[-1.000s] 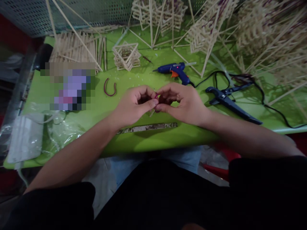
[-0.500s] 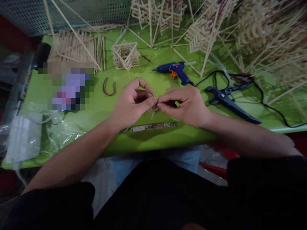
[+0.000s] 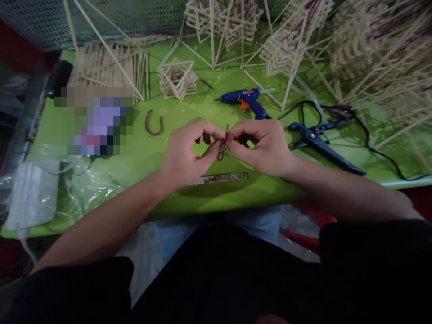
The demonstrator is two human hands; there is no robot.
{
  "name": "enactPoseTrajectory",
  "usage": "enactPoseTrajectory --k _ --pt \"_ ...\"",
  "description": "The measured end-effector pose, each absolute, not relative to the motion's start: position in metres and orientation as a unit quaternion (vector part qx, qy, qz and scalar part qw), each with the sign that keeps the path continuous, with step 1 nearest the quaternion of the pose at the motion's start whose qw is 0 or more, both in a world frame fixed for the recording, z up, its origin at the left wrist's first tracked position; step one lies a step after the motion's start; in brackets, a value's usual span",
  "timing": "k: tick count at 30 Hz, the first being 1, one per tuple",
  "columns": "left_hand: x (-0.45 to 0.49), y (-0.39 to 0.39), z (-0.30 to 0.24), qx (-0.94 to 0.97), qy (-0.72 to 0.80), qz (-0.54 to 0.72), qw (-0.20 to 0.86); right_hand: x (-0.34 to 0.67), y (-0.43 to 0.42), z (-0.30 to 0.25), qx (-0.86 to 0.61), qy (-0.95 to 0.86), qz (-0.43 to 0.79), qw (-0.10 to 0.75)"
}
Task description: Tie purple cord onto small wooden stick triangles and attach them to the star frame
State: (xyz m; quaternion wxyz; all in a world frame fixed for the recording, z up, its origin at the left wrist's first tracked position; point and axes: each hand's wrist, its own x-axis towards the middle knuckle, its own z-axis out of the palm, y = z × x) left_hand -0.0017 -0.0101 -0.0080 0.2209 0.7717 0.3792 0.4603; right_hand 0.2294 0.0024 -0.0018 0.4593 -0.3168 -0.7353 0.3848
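The left hand (image 3: 185,155) and right hand (image 3: 265,146) meet fingertip to fingertip above the green table (image 3: 145,150), both pinched on a thin maroon strip (image 3: 224,143) that stands up between them, looped at its lower end; a blue glue gun (image 3: 243,96) lies at one o'clock from it, dark cutters (image 3: 324,143) at three o'clock. A curved maroon piece (image 3: 154,124) lies at ten o'clock; a flat stick (image 3: 221,178) at six o'clock.

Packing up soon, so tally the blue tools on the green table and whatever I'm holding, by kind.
Glue gun: 1
Cutters: 1
Dark red cord, pinched between left hand and right hand: 1
Total: 3
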Motion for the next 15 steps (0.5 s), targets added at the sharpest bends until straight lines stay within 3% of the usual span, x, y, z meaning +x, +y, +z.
enactPoseTrajectory --k 4,15 --pt "-0.0036 -0.0088 -0.0069 0.811 0.345 0.439 0.172 0.2299 0.0013 -0.0014 -0.321 -0.729 0.409 0.446" --pt "-0.0089 -0.0072 -0.0090 0.813 0.373 0.417 0.163 0.2261 0.0011 -0.0024 -0.316 -0.683 0.486 0.444"
